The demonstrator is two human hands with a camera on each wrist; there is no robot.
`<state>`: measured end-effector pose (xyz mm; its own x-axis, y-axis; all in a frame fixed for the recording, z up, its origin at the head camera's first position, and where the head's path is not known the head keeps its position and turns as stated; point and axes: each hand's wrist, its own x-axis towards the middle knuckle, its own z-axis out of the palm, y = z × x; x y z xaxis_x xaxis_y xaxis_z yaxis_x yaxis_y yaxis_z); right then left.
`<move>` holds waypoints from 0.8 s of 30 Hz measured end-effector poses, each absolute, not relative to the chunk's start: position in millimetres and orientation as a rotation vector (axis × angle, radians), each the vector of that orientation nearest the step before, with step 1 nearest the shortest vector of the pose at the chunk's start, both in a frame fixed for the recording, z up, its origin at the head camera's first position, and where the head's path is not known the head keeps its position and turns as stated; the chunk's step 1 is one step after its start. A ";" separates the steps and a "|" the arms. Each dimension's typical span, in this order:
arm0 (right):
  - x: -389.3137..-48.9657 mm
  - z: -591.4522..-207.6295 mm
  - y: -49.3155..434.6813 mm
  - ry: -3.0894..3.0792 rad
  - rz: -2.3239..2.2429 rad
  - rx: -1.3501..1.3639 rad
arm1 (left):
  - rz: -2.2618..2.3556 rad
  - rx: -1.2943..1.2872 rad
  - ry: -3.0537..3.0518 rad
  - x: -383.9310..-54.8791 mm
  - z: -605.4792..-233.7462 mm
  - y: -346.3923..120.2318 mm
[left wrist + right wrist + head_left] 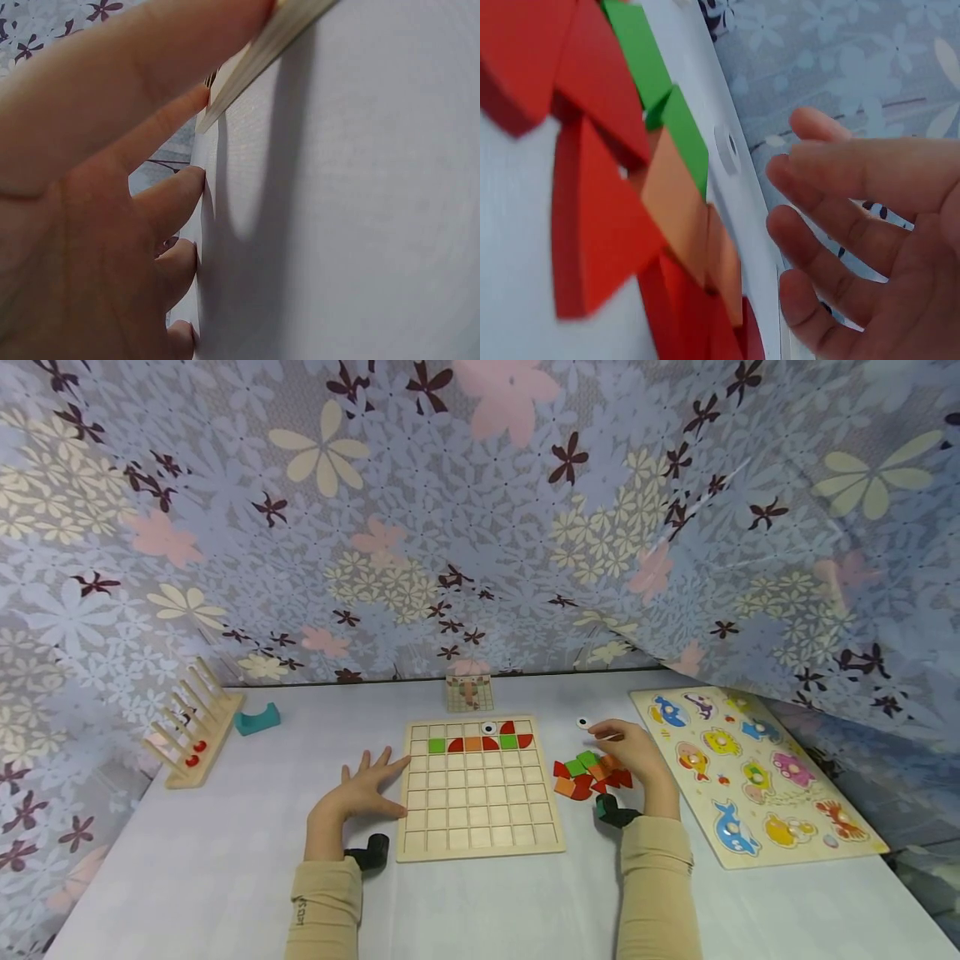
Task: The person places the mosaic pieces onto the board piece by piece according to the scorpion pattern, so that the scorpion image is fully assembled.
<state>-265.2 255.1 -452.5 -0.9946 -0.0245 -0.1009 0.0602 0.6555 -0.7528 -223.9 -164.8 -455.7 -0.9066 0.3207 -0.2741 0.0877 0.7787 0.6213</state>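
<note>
A wooden grid board [480, 815] lies on the table, with green, red and orange tiles and a round eye piece [489, 727] in its upper rows. My left hand [365, 792] has its fingers spread, thumb and index finger touching the board's left edge. Over the table to the right, my right hand [628, 750] hangs with loosely bent fingers and nothing between them. Just beyond its fingertips lies a second round eye piece [583, 723], apart from them in the right wrist view. Below the hand is a pile of coloured tiles [675, 202].
A small pattern card [469, 693] is behind the board. At the far left stand a wooden peg rack [206, 737] with red beads and a teal curved block [257, 719]. On the right lies a sea-animal puzzle board [757, 777]. A flowered cloth [480, 527] hangs behind the table.
</note>
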 end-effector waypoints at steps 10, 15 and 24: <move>-260.1 -451.4 261.0 2.726 -1.182 0.030 | 0.867 0.295 2.605 -225.5 -453.8 -164.3; -259.9 -452.4 259.3 2.707 -1.164 0.075 | 0.873 0.300 2.601 -225.7 -454.1 -164.3; -251.1 -441.5 261.3 2.690 -1.055 0.082 | 0.868 0.290 2.605 -225.0 -455.7 -163.6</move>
<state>-251.1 261.3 -441.5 -0.9671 -0.0389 -0.2514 0.1424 0.7363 -0.6616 -225.0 -163.6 -455.7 -0.9074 0.3076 -0.2865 0.0741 0.7880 0.6111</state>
